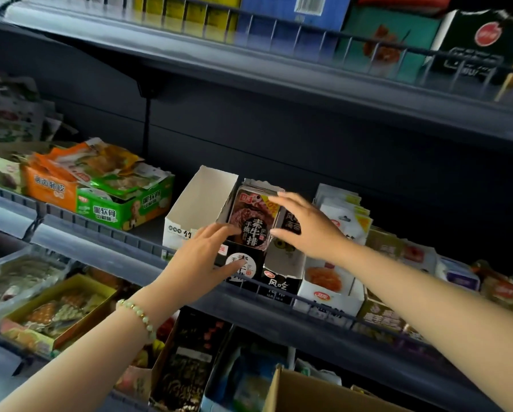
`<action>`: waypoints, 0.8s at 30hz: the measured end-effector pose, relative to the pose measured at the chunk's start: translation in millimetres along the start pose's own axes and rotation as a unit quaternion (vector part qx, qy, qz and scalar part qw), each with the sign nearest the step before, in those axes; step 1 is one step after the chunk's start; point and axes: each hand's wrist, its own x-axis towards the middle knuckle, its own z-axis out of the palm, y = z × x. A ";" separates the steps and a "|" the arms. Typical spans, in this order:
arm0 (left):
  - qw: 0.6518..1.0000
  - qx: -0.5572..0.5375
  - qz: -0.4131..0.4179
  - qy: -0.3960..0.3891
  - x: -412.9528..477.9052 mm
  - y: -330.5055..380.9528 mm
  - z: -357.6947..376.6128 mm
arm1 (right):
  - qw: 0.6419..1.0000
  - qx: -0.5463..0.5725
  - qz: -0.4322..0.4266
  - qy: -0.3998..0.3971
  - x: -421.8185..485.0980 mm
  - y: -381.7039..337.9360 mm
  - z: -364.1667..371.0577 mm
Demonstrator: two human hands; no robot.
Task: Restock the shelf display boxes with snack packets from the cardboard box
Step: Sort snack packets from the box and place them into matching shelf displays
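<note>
Centrally, snack packets point(250, 224) upright in a black display box point(256, 260)

Behind the wire rail point(350, 39) of the top shelf point(249, 72) stand a yellow carton point(189, 16) leftmost, then a blue carton point(279, 13), a green carton point(392, 34) and a black carton point(481, 40).

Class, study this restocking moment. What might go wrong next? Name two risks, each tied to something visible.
1. The snack packets stick up above the black display box, steadied only by the left hand and right hand; let go, they may tip forward.
2. The empty white box sits close beside it; a nudge might shove it askew.
</note>
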 end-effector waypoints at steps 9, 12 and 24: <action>0.938 -0.271 -0.152 -0.154 -126.5 79.5 51.2 | 0.993 0.032 0.042 -0.105 -179.9 8.2 -1.3; 0.911 -0.304 -0.189 -0.205 -158.6 101.1 71.9 | 0.983 0.055 0.070 -0.163 -233.5 12.2 15.8; 0.923 -0.300 -0.204 -0.131 -190.9 122.1 92.0 | 0.862 0.273 0.304 -0.299 -353.2 21.7 140.1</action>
